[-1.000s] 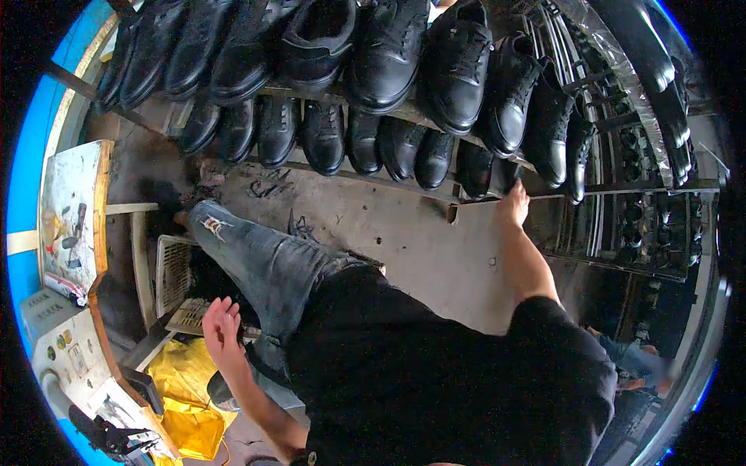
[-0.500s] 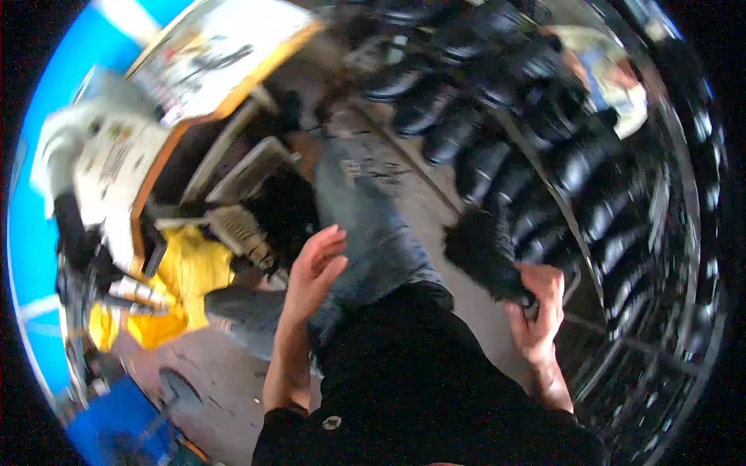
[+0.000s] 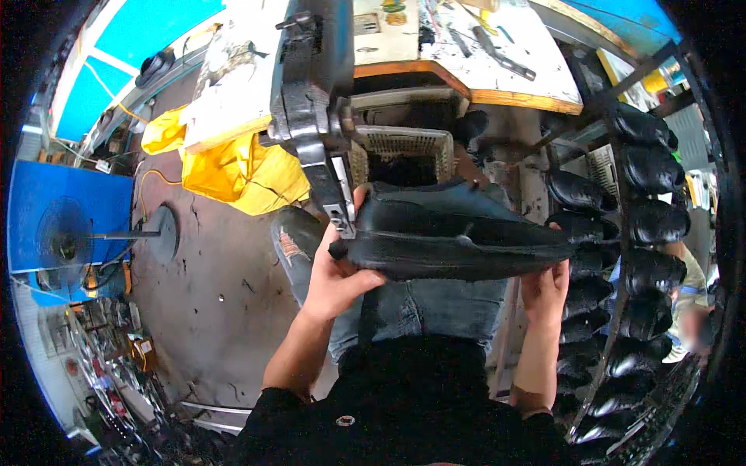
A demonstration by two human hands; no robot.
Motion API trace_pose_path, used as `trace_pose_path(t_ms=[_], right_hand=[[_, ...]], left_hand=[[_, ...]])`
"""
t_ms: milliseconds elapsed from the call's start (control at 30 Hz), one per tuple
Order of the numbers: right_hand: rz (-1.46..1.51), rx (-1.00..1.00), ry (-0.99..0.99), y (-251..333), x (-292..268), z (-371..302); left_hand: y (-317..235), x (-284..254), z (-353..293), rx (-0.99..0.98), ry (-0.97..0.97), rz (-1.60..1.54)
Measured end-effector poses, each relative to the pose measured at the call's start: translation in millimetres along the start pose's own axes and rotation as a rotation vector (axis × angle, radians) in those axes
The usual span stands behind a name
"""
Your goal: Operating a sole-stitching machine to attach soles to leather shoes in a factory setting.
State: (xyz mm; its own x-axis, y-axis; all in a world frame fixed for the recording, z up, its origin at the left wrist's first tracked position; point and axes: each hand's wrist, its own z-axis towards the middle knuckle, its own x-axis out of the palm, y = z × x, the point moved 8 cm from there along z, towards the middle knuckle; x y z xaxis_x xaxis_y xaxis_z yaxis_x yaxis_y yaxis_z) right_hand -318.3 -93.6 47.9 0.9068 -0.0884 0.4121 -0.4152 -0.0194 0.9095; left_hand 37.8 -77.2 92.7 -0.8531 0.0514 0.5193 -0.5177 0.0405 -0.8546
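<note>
I see the black shoe (image 3: 458, 237) lying sideways over the lap — left hand (image 3: 336, 272) grips its heel, right hand (image 3: 544, 283) pinches its toe.

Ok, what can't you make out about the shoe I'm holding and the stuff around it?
Head view, the only view:
- Black shoe: its underside faces away; left hand covers the heel end, right hand the toe end.
- Metal machine: top cut off by the upper edge.
- Rack shoes: bent and shadowed near the rim.

1. Packages: none clearly discernible.
2. Labels: one small white rectangular label (image 3: 339, 185) on the dark machine post (image 3: 311, 116), upper centre.
3. Signs: none visible.
4. Screens: none visible.
</note>
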Motion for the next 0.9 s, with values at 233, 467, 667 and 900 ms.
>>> trace_pose_path(t_ms=[233,467,667,900], right_hand=[[-0.081,-0.090,-0.047,24,-7,34],[-0.365,-0.180,-0.221,74,20,44],[-0.526,-0.316,0.080,102,79,59],[-0.489,-0.223,0.292,69,122,69]], left_hand=[[-17,9,16,0.091,0.029,0.109],[7,-25,11,0.061,-0.145,-0.046],[23,-55,1,0.020,-0.271,-0.305],[-6,-73,-4,0.103,-0.215,-0.351]])
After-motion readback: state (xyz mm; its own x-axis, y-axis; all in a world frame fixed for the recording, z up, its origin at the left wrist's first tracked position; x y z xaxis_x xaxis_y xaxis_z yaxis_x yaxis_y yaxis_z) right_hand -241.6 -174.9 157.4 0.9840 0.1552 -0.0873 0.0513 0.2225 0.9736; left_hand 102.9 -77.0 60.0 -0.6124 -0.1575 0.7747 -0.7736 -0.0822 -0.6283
